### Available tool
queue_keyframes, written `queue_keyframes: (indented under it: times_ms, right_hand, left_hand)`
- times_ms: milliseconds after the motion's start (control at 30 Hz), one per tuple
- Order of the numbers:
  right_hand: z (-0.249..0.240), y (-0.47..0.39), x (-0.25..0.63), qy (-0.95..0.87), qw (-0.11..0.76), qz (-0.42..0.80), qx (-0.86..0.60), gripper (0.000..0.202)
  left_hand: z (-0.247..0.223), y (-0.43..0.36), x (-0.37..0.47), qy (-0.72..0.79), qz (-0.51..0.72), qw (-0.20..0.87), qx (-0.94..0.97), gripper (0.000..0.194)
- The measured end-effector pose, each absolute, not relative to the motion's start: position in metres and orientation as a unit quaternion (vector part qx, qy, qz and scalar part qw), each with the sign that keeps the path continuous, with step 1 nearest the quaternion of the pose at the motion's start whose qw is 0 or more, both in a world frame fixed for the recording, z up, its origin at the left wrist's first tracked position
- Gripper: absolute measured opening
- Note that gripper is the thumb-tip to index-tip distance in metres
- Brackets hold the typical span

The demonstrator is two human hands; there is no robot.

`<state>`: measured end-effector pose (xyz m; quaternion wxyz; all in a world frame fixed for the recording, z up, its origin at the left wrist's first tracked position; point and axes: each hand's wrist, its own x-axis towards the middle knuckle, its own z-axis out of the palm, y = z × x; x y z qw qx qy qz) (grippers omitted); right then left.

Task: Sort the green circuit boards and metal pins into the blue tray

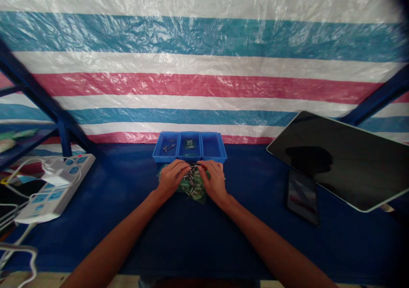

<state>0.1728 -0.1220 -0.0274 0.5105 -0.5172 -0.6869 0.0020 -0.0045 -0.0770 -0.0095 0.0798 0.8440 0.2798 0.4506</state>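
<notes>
A pile of small metal screws (192,185) and green-tinted clear packets (198,194) lies on the blue table in front of me. My left hand (173,176) rests at the pile's left side, thumb and fingers drawn together at the screws. From the right, my right hand (213,178) meets it at the top of the pile, its fingers bent; what its fingertips hold is too small to name. Just beyond both hands stands a blue three-compartment tray (189,158). Its left compartment has several screws (169,146), the middle one a small packet (189,143); the right compartment shows nothing inside.
A white power strip (60,197) with plugs and cables lies at the left. At the right, a large dark screen (348,160) lies near a black phone-like device (302,196). A striped plastic sheet (204,83) hangs behind the table (191,241), between blue frame bars.
</notes>
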Motion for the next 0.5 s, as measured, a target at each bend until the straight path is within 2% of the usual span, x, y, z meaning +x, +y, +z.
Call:
queue_keyframes:
  times_ms: [500]
  right_hand:
    - [-0.0255, -0.1219, 0.1725, -0.694, 0.516, -0.014, -0.503, 0.011]
  left_hand:
    - [-0.0081, -0.0777, -0.0062, 0.274, 0.471, 0.064, 0.836, 0.01]
